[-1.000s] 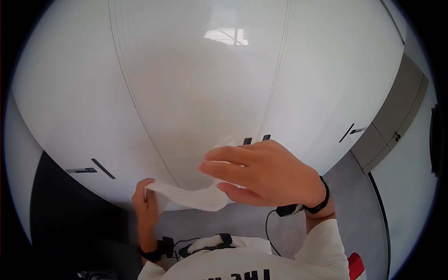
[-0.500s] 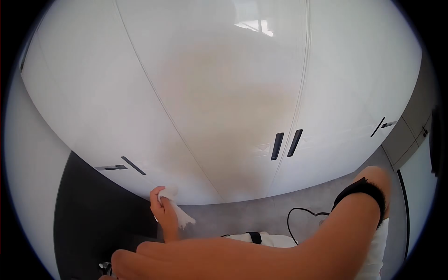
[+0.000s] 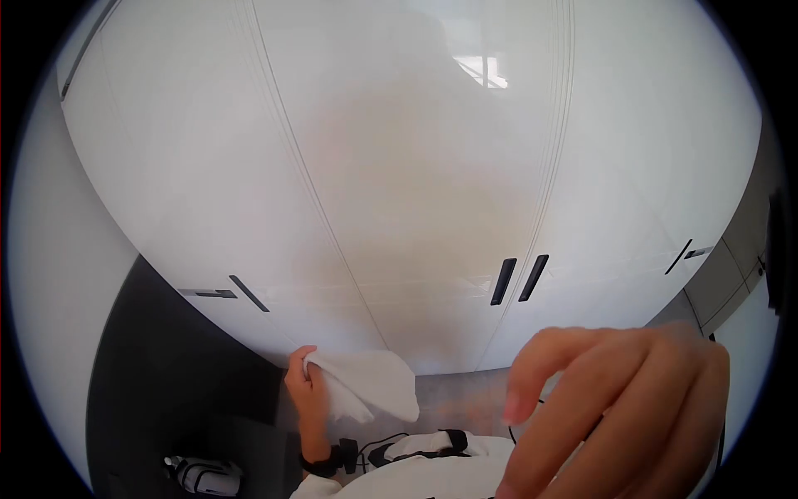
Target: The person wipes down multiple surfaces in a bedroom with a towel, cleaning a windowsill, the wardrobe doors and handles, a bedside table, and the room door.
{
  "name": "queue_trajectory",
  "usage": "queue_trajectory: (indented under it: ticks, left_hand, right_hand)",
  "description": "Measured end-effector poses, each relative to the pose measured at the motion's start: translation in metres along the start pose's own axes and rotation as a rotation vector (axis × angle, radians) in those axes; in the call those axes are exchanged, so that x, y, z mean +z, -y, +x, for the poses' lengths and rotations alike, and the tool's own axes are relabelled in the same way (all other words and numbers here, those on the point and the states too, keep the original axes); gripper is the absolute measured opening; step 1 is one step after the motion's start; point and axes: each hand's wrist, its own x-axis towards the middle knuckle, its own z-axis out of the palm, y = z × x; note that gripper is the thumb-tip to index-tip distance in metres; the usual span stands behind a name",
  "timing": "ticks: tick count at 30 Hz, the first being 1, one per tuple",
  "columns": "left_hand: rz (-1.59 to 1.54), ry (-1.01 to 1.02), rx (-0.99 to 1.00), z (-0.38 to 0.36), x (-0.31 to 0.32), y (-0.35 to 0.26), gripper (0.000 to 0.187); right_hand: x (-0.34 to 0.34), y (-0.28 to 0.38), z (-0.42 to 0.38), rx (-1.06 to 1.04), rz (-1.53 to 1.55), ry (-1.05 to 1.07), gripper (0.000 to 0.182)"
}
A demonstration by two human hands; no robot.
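Note:
My left hand, at the lower left in front of the cabinet, is closed on a corner of a white cloth. The cloth hangs loosely spread to the right of my fingers, over the grey floor. Close to the camera at the lower right is my right hand, back towards me, fingers loosely bent and partly apart. Nothing shows in it, though its lower part runs out of the picture. Behind both hands stands a glossy white cabinet.
Two dark handles, one left and one right, flank a door seam. Another dark handle sits further left. A grey and black bag-like object lies on the dark surface at lower left. A black cable runs near my clothing.
My right arm, which lay across the bottom towards the left, has swung back to the right. The cloth in my left hand was bunched and now hangs spread out. The view has shifted slightly.

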Motion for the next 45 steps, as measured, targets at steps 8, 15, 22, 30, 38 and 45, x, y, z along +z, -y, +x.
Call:
queue_trajectory:
  ticks: [8,15,22,30,38,45]
  left_hand:
    - [-0.046,0.042,-0.062,-0.003,0.003,-0.003,0.024]
    - [0.051,0.008,0.053,-0.002,-0.002,-0.007,0.026]
    - [0.026,0.055,0.061,-0.006,0.008,-0.015,0.024]
    - [0.099,0.177,-0.088,0.002,0.006,-0.032,0.028]
    - [0.101,0.238,0.198,0.025,0.045,-0.093,0.029]
    - [0.04,0.285,0.205,0.041,0.043,-0.107,0.018]
  right_hand:
    - [0.082,0.03,0.064,0.308,-0.034,-0.824,0.006]
    - [-0.02,0.026,-0.01,0.006,-0.146,-0.151,0.015]
    - [0.014,0.024,0.013,0.133,-0.029,-0.297,0.021]
    - [0.026,0.009,-0.048,0.757,0.743,-0.269,0.034]
    - [0.22,0.093,-0.104,1.149,0.674,0.084,0.06]
    - [0.217,0.086,-0.132,1.531,0.632,0.337,0.029]
